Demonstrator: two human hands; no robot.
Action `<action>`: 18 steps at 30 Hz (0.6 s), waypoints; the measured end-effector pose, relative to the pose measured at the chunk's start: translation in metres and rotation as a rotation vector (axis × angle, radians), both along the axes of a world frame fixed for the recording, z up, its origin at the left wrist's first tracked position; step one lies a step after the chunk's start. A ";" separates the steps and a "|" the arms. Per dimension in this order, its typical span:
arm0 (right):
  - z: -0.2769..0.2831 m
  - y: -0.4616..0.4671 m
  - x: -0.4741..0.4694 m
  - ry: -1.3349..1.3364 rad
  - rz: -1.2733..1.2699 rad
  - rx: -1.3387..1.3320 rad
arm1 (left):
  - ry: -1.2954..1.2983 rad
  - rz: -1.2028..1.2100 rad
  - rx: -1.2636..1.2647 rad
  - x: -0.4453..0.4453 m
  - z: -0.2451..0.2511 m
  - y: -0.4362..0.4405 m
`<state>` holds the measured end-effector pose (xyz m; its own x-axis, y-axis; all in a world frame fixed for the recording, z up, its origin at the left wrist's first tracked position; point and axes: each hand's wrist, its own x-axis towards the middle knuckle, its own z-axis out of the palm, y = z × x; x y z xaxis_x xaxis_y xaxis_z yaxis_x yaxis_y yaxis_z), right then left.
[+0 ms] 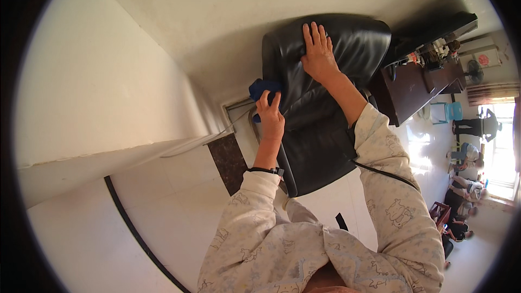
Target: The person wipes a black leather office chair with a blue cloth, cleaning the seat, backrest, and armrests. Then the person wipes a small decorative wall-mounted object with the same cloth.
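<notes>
A black leather office chair (317, 158) stands against the wall, its creased backrest (358, 44) at the far side. My left hand (270, 118) grips a bunched dark blue cloth (260, 88) at the left edge of the backrest. The cloth touches the chair's side, and part of it is hidden behind my fingers. Flat on the front of the backrest lies my right hand (319, 57), fingers spread, holding nothing.
Right of the chair is a dark wooden desk (411, 89) with a monitor (439, 34) and small items. A loose cable (228, 128) runs by the left wall corner. Farther right are a blue chair (452, 112) and several people near a bright window (498, 146).
</notes>
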<state>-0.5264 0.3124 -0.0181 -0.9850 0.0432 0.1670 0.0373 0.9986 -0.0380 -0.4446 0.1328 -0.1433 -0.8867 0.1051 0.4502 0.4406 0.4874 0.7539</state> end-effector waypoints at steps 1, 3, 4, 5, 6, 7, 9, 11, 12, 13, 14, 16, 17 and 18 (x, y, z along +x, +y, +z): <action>-0.001 0.000 0.000 0.009 0.002 0.003 | 0.053 0.001 -0.007 0.003 -0.004 -0.001; -0.002 0.001 0.000 0.006 0.000 0.009 | -0.035 -0.008 -0.056 0.006 -0.014 -0.001; -0.002 0.001 0.000 0.019 0.006 0.009 | -0.056 -0.007 -0.069 0.009 -0.019 -0.001; -0.002 0.002 0.000 0.020 0.007 0.007 | -0.070 -0.021 -0.102 0.013 -0.025 -0.004; -0.002 0.002 0.000 0.025 0.007 0.007 | -0.080 -0.037 -0.135 0.016 -0.033 -0.008; -0.003 0.003 0.000 0.030 0.013 -0.002 | -0.071 -0.039 -0.161 0.019 -0.042 -0.012; -0.003 0.004 0.000 0.043 0.023 -0.019 | -0.132 -0.064 -0.156 0.028 -0.060 -0.022; -0.005 0.006 -0.001 0.067 0.030 -0.008 | -0.289 -0.085 -0.112 0.031 -0.076 -0.035; -0.006 0.007 -0.001 0.078 0.033 -0.005 | -0.448 -0.099 -0.081 0.030 -0.081 -0.041; -0.008 0.008 -0.002 0.082 0.038 -0.003 | -0.664 -0.114 -0.081 0.030 -0.082 -0.046; -0.010 0.009 -0.002 0.087 0.042 0.001 | -0.721 0.001 -0.001 0.035 -0.078 -0.052; -0.014 0.012 -0.004 0.113 0.049 0.019 | -1.084 -0.014 0.665 0.035 -0.058 -0.066; -0.015 0.014 -0.005 0.136 0.056 0.029 | -1.225 -0.068 1.006 0.037 -0.041 -0.076; -0.016 0.014 -0.006 0.116 0.037 0.050 | -1.245 -0.128 1.119 0.042 -0.021 -0.084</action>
